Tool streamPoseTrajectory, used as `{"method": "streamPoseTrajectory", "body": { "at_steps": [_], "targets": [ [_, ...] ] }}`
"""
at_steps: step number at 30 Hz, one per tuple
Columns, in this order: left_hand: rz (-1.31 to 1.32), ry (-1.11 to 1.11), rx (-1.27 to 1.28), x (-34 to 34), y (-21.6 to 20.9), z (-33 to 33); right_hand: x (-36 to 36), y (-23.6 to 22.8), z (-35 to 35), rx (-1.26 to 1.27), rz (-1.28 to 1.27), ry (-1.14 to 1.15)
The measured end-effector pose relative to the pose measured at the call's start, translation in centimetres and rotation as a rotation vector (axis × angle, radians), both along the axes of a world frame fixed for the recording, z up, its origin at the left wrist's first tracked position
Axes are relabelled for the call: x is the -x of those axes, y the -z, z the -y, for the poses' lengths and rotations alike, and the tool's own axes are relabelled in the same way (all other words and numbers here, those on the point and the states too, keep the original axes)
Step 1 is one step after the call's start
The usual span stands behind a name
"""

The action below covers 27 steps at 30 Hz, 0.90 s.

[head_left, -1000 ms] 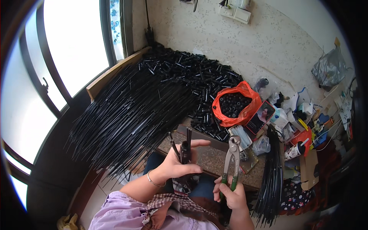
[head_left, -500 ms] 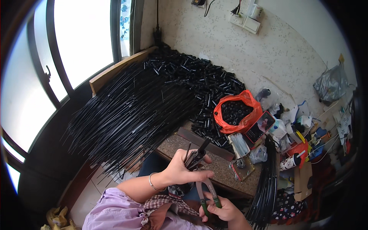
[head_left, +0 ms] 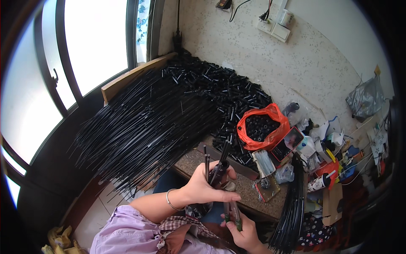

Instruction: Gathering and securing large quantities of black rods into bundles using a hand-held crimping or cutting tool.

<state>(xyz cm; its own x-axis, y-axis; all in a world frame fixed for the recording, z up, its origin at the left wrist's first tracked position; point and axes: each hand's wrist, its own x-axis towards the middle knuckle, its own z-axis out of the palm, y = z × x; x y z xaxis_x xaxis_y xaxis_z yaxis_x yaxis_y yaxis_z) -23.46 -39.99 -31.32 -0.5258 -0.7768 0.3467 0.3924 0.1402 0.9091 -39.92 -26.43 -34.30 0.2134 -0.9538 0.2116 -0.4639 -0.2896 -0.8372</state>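
Observation:
My left hand [head_left: 199,185] is closed around a black plastic hub [head_left: 218,172] with several thin black rods sticking up from it, held over the table's front edge. Its thumb points right, just above the pliers [head_left: 227,213]. These have dark green grips and sit in my right hand [head_left: 246,234], whose fingers wrap the handles. The handles are close together. The jaws are hidden behind my left hand, so what they bite on cannot be made out.
Long thin black rods [head_left: 144,122] lie in a wide heap at the left. Behind is a pile of short black tubes [head_left: 211,76]. A red plastic bag [head_left: 275,111] of small black parts, a phone [head_left: 286,143], a rod bundle [head_left: 289,211] and clutter stand right, on or beside the speckled table [head_left: 190,165].
The pliers' handles have drawn closer together in my right hand. The hub and its rods have turned more upright in my left hand. The view has shifted slightly.

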Motion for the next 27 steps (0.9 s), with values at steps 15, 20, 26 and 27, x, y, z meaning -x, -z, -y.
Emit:
{"method": "streamPoseTrajectory", "body": {
  "at_steps": [15, 20, 26, 27],
  "targets": [
    [0.009, -0.008, 0.069, -0.6, 0.6, 0.1, 5.5, 2.6, 2.3, 0.003, -0.066, 0.182],
    [0.023, -0.027, 0.084, -2.4, 3.2, 1.0, 9.9, 8.4, 1.5, -0.081, -0.575, 0.634],
    [-0.300, 0.136, 0.031, -5.7, 1.7, 3.3, 12.6, 12.9, 0.6, 0.039, -0.815, 0.730],
    [-0.442, 0.159, 0.064, -6.6, 0.6, 4.0, 12.9, 13.1, 0.6, 0.035, -0.813, 0.725]
  ]
}}
